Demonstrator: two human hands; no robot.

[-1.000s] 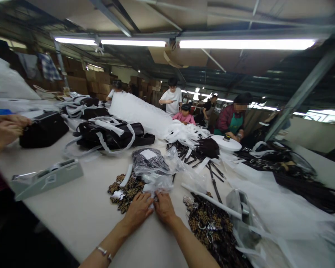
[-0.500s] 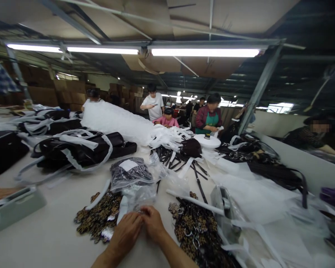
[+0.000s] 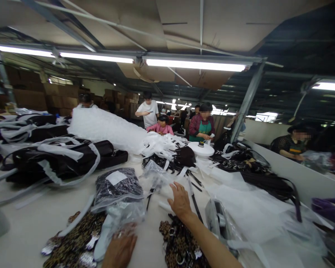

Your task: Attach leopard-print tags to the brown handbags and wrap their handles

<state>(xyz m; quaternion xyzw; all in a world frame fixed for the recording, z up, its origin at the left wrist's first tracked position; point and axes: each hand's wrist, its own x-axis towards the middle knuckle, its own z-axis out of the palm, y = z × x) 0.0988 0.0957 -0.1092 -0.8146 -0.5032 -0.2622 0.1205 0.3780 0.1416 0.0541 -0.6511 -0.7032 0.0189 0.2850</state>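
Observation:
My left hand (image 3: 121,243) is low in the middle, its fingers partly under or behind a clear plastic bag (image 3: 134,212); whether it grips the bag is unclear. Further forward, my right hand (image 3: 180,201) reaches over the table with its fingers apart, beside loose clear plastic (image 3: 163,176). A clear bag of dark items (image 3: 118,186) with a white label lies beyond my left hand. Leopard-print pieces (image 3: 75,238) lie to the left, and more with metal rings (image 3: 181,242) lie under my right forearm.
Black bags with white-wrapped straps (image 3: 67,156) fill the left. A tape dispenser (image 3: 219,219) stands right of my right forearm. White sheets (image 3: 257,201) spread rightward. Several people work beyond the table, near a large white wrapped bundle (image 3: 106,128).
My hands, together before, are now apart. The right has moved forward and opened; the left is lower, at the plastic bag. The view has shifted, and the left-edge hand is gone from sight.

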